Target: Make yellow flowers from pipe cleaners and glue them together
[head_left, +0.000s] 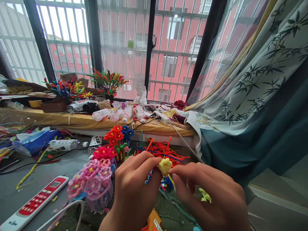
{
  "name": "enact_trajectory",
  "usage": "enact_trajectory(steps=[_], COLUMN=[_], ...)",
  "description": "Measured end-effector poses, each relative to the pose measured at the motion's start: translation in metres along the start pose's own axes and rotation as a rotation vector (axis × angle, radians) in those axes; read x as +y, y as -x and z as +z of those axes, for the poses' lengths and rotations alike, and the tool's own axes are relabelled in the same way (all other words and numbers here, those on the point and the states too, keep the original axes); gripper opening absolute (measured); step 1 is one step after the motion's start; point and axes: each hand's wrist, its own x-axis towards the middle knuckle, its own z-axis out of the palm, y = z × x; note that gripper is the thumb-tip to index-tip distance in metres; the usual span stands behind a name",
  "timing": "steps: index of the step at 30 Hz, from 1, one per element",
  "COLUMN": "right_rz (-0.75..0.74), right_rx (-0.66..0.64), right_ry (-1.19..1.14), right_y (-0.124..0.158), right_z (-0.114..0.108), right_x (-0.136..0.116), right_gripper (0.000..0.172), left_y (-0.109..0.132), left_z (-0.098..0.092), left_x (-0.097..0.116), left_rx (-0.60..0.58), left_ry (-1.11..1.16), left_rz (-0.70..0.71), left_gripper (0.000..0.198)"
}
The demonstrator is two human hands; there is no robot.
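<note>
A small, tightly bunched piece of fuzzy yellow pipe cleaner sits between my hands, above the cluttered table. My left hand pinches it from the left, between index finger and thumb. From the right, the index finger and thumb of my right hand close on its edge, the other fingers curled under. A yellow-green fuzzy scrap shows beside the right fingers; I cannot tell whether they hold it. Left of my hands stand pink pipe-cleaner flowers, with red flowers and blue flowers behind.
Loose orange-red pipe cleaners lie beyond my hands. A remote control, a white cable and a plastic bottle are on the left. The windowsill holds bottles and a power strip. A curtain hangs at right.
</note>
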Motion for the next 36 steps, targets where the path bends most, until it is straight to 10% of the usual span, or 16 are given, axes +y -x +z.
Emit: enact_trajectory(steps=[36], right_rz=[-0.078], right_rx=[0.088], right_ry=[0.23], right_y=[0.005], right_z=[0.013], right_x=[0.011], right_gripper=[0.02], left_y=[-0.001], left_z=[0.004], left_x=[-0.001], left_rx=[0.071], left_ry=[-0.259], left_rz=[0.226], left_gripper=[0.012])
